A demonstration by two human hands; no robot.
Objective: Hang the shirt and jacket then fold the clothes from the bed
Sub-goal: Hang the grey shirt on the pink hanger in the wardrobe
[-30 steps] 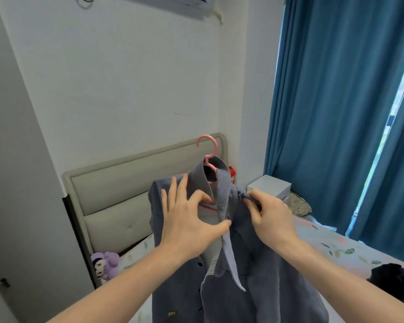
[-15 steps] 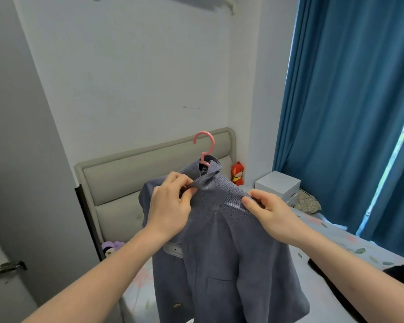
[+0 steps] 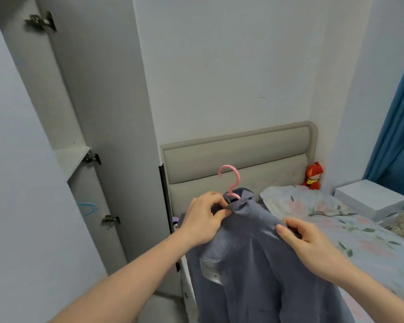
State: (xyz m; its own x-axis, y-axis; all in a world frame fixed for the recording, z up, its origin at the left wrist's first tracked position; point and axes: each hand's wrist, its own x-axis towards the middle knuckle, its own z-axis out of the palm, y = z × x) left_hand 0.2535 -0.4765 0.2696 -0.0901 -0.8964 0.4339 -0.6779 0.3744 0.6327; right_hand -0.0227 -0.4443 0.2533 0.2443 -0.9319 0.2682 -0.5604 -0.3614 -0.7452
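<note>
Grey headboard [image 3: 238, 157], red doll [image 3: 313, 176], white box [image 3: 371, 199]

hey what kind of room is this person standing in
Most likely a bedroom. A bed with floral bedding and a padded headboard fills the right side, an open wardrobe stands on the left, and blue curtains hang at the far right.

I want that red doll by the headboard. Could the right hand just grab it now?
Probably not yet. The right hand grips the jacket's shoulder, and the red doll sits far back across the bed. Nothing blocks the way, but it would need to let go and lean in.
</note>
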